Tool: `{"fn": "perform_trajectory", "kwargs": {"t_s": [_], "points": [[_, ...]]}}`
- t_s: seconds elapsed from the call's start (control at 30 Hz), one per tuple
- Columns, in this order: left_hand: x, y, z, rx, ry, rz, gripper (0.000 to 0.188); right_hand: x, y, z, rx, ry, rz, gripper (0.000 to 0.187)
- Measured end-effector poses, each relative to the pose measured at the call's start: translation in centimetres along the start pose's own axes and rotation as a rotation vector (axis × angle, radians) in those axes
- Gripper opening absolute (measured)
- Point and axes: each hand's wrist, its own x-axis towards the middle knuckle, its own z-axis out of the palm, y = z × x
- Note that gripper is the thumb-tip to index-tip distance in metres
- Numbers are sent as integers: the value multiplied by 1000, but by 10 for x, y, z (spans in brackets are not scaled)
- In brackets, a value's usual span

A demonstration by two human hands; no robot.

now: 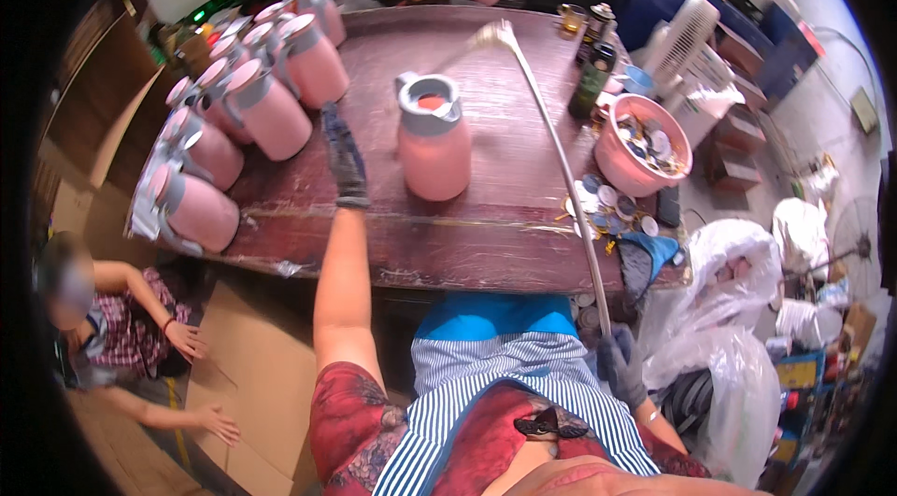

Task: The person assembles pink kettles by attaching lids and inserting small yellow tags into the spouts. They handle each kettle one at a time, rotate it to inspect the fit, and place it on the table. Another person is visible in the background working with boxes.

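Note:
My left hand (pixel 345 160), in a dark glove, reaches over the table with its fingers stretched out. It holds nothing and is nearest to a row of pink jugs with grey handles and rims, including one jug (pixel 271 113). Another pink jug (pixel 434 155) stands upright and lidless in the middle of the table; its inside shows reddish. In my gloved right hand (pixel 619 368), beyond the table's near edge, is the lower end of a long thin stick (pixel 553 146). The stick slants across the table to a pale, blurred, brush-like head (pixel 491 36) behind the jug.
On the right, a pink bucket (pixel 631 177) of small parts stands among loose round pieces, near a dark bottle (pixel 592 80). Clear plastic bags (pixel 719 347) hang beside my right arm. People are at the far edge and lower left, where a cardboard sheet (pixel 252 375) lies.

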Motion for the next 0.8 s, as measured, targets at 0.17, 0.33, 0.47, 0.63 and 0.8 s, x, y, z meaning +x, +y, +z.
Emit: {"fn": "perform_trajectory", "kwargs": {"t_s": [0.17,0.33,0.47,0.63,0.8], "points": [[2,7,19,-380,-249,-438,65,120,-53,24,192,179,-331,15],[-33,51,33,-139,-432,-347,49,276,-118,34,722,213,-207,18],[-71,74,10,-14,-211,-359,35,386,-122,43,881,242,-131,25],[-75,121,1,337,96,78,42,434,-95,40,934,189,-90,32],[-38,88,17,82,-170,-39,61,455,-67,18,880,146,-208,31]]}}
